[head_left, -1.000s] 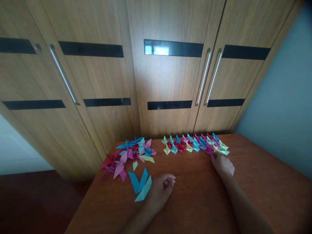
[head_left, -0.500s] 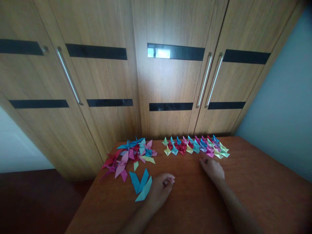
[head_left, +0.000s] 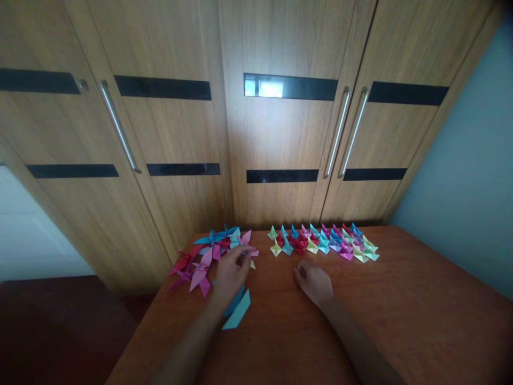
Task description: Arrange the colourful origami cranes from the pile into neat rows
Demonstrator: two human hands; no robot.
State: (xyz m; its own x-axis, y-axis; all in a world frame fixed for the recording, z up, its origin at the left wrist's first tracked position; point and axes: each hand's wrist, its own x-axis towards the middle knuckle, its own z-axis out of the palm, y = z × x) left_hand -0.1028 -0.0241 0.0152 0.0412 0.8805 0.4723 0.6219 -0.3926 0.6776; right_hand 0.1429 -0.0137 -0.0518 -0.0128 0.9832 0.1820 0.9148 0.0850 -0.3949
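My left hand (head_left: 232, 272) reaches over a loose heap of folded paper cranes (head_left: 208, 254) in pink, red and blue at the table's far left; its fingers curl down onto the heap's right edge, near a pale green piece. Whether they grip a piece is unclear. Blue folded paper pieces (head_left: 238, 310) lie partly under my left wrist. My right hand (head_left: 315, 280) rests on the wooden table (head_left: 420, 315) with its fingers curled in, just in front of two neat rows of small folded paper pieces (head_left: 324, 241) in several colours.
A wooden wardrobe (head_left: 276, 133) with metal handles and dark glass strips stands right behind the table. A pale blue wall (head_left: 476, 176) is at the right. The table's left edge drops to a dark floor (head_left: 60, 331).
My left hand moved forward and left from the table's middle onto the crane heap. My right hand drew back leftward from the right end of the rows to the table's middle.
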